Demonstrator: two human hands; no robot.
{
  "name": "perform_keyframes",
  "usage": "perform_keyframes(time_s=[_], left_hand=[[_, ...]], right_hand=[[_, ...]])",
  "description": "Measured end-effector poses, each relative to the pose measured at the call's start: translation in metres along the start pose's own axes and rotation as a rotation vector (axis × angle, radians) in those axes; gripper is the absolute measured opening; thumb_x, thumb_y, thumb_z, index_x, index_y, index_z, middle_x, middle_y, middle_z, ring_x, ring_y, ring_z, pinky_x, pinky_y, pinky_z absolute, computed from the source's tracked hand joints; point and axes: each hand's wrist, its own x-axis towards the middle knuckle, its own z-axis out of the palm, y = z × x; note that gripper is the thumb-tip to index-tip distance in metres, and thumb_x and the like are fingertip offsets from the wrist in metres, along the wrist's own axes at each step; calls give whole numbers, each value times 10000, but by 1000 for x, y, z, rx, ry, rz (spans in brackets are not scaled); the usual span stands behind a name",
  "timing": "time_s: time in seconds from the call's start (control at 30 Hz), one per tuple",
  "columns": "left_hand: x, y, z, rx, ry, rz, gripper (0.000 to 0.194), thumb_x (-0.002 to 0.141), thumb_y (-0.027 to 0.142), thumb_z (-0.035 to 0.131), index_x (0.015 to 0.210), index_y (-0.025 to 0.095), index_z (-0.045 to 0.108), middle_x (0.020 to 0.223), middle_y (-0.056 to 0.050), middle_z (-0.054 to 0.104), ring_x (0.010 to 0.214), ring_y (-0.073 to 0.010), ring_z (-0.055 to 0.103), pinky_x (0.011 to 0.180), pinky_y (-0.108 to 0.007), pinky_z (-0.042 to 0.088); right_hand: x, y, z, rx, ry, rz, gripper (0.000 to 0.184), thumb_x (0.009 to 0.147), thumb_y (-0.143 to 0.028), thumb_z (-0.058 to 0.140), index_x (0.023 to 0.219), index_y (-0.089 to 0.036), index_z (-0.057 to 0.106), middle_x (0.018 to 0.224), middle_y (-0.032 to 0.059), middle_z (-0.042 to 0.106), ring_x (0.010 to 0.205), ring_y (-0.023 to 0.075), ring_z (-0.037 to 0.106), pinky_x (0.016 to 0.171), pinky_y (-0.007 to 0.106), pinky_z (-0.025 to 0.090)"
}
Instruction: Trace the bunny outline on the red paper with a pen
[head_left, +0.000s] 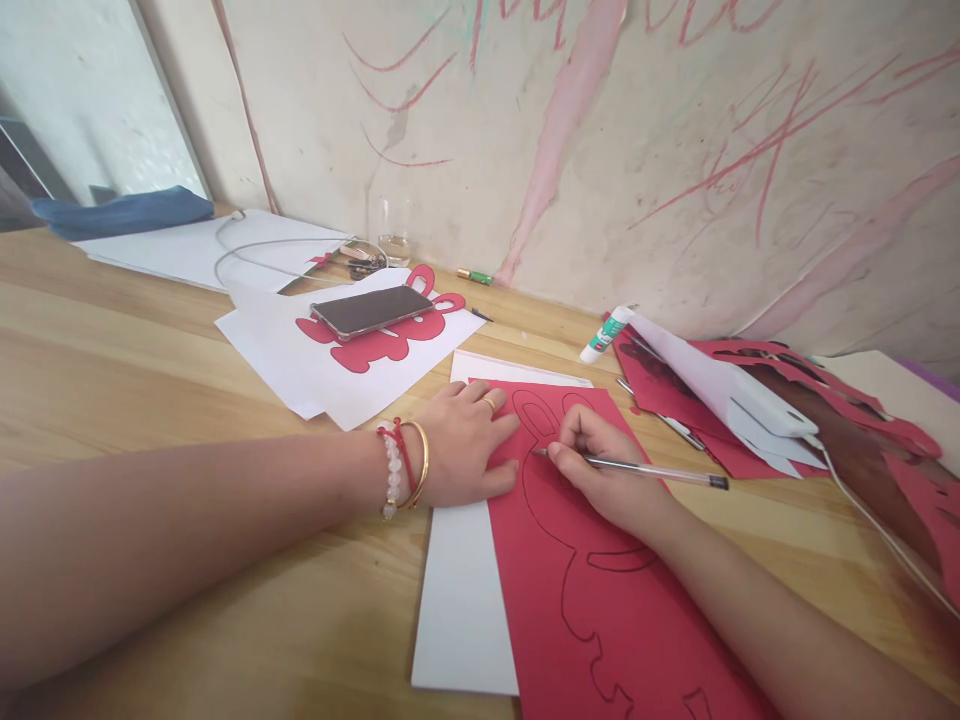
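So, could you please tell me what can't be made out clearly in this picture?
All in the head view:
- Part of the outline drawn on the red paper: hidden by the right hand and forearm.
- The paper's near end: cut off by the bottom edge.
- Part of the red rabbit cut-out: covered by the phone.
- The glue stick's label: too small to read.

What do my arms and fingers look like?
Neither the left forearm nor the right forearm shows a sleeve. The left wears a pale beaded bracelet, a red cord bracelet and a gold bangle, plus a gold finger ring; the right shows no jewellery.
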Motion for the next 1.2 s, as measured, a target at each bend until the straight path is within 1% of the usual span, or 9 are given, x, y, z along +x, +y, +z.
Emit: perform_keyframes(time_s=[0.07,0.23,0.4,0.47,0.57,0.63,0.87,1.07,1.2], left_hand=[[0,0,0,5,0,1,349,885,428,449,1046,164,612,1079,-116,568,1037,-284,499,914,-422,395],[0,0,1,5,14,8,357,886,438,450,1051,168,614,1089,-117,568,1045,-286,502,909,-425,399],[0,-1,2,-5,28,4,345,883,434,458,1040,170,617,1075,-110,573,1038,-281,508,916,-421,395],[0,-2,2,0,28,5,349,882,438,454,1040,172,616,1083,-112,572,1041,-283,506,914,-424,396],[0,-2,2,10,16,6,362,885,440,438,1049,170,614,1102,-118,567,1048,-285,501,914,-426,397],[0,-2,2,13,11,3,366,886,436,433,1055,166,614,1105,-120,566,1054,-286,499,921,-426,395],[-1,-1,2,7,16,7,361,886,433,442,1058,168,616,1092,-117,572,1047,-284,504,917,-424,399],[-1,-1,2,4,4,5,370,892,434,438,1070,161,613,1109,-123,564,1061,-289,499,927,-428,396],[0,-1,2,3,6,3,376,894,441,434,1079,165,608,1104,-117,560,1054,-285,498,930,-427,392]], right_hand=[[0,0,0,0,-7,2,191,844,-248,513,707,-233,381,619,-63,374,544,112,348,502,242,293],[-1,-1,0,1,36,18,200,838,-236,520,697,-233,378,613,-65,376,548,112,354,514,241,306],[0,0,-1,86,-9,10,195,834,-253,530,698,-232,391,597,-64,416,522,107,377,491,234,310],[1,1,-1,148,25,32,205,838,-270,528,698,-235,382,547,-75,409,482,102,364,462,226,295],[3,2,0,205,124,69,231,825,-290,539,679,-237,367,504,-86,395,437,91,320,426,215,259],[4,2,0,223,148,86,239,810,-295,552,672,-238,365,497,-88,391,425,87,305,414,212,247],[4,3,0,133,124,46,227,800,-265,562,676,-234,374,534,-86,352,455,87,317,433,215,256],[4,5,1,110,107,68,228,813,-257,553,682,-235,366,533,-91,336,464,90,297,439,217,240],[4,9,2,109,95,68,226,830,-255,539,690,-237,363,548,-88,343,478,93,319,448,216,247]])
